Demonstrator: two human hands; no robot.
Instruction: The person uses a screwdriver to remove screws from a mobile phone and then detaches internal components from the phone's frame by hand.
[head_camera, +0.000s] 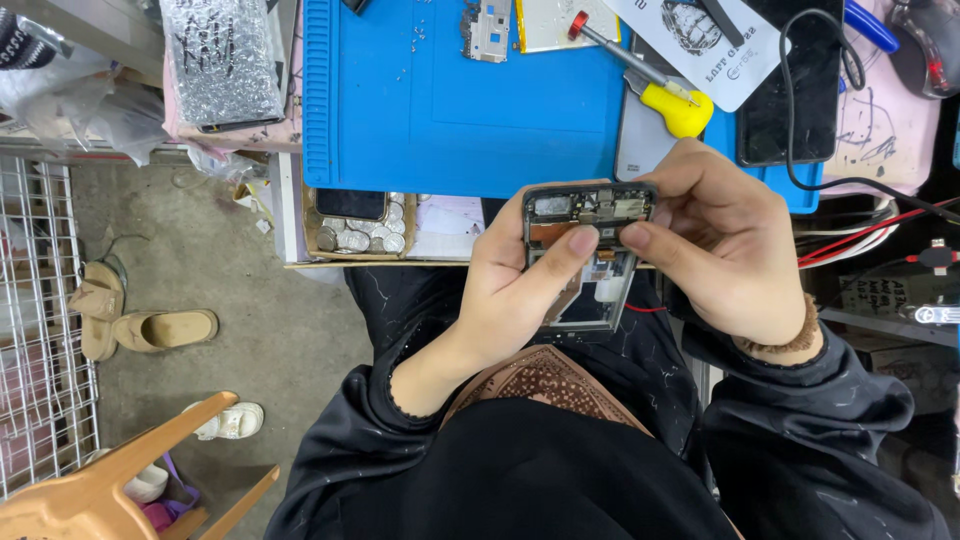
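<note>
An opened smartphone with its back cover off shows its circuit board and inner parts. It is held above my lap, just in front of the workbench edge. My left hand grips its left side, with the thumb pressing on the middle of the board. My right hand holds the right side, and its thumb meets the left thumb over the inner parts. Both arms wear black sleeves.
A blue work mat covers the bench, with a yellow-handled tool, a red-capped screwdriver, a small metal frame part and loose screws on it. Beside the mat lies a black phone with a cable. A tray of coins sits at the bench edge. Sandals and a wooden stool are on the floor at left.
</note>
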